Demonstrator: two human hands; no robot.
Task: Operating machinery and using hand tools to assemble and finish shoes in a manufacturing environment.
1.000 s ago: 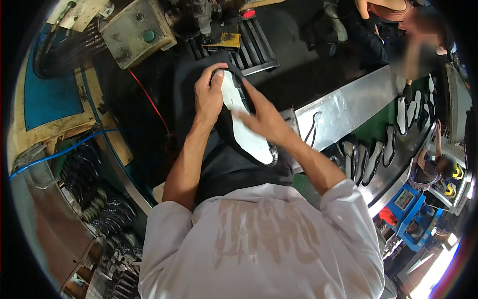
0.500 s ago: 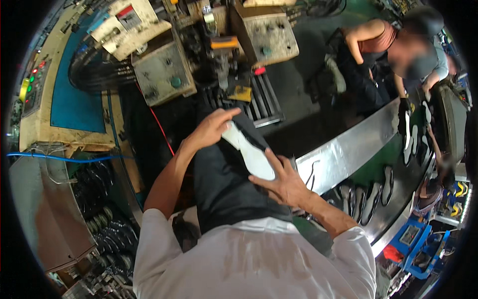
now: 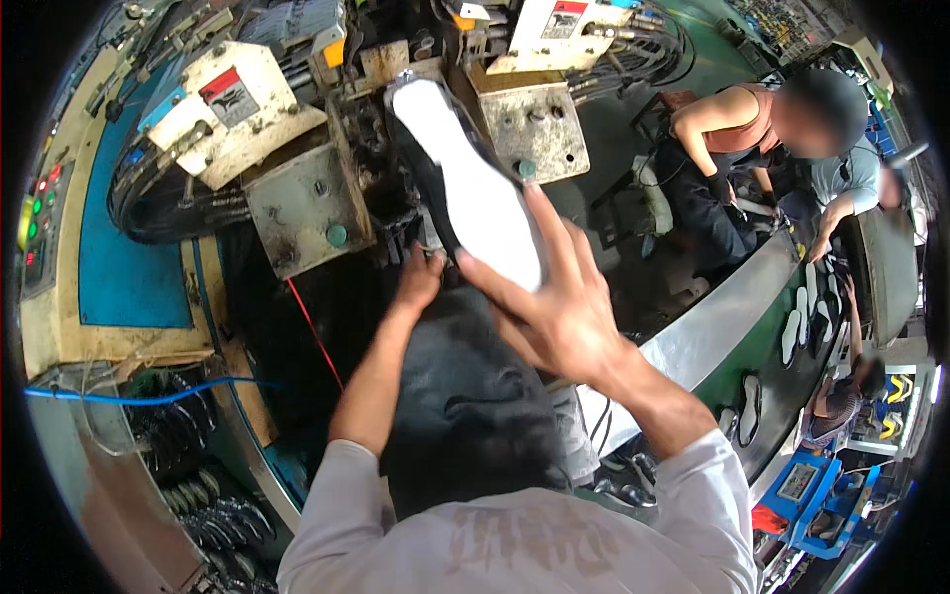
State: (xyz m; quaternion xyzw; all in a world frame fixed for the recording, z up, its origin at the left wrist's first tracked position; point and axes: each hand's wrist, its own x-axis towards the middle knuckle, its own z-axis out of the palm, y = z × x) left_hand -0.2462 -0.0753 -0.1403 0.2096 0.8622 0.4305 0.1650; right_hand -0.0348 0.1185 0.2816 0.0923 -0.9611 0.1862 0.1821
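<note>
The right hand (image 3: 559, 312) supports a black shoe with a white flat sole (image 3: 475, 193), sole up, before a grey metal machine (image 3: 416, 129). The left hand (image 3: 421, 280) touches its lower edge.

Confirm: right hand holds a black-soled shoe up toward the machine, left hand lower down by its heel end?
Not quite: the sole is white, not black; the head view shows it. The rest stands: the right hand holds the shoe up toward the machine, the left hand lower by its heel end.
</note>
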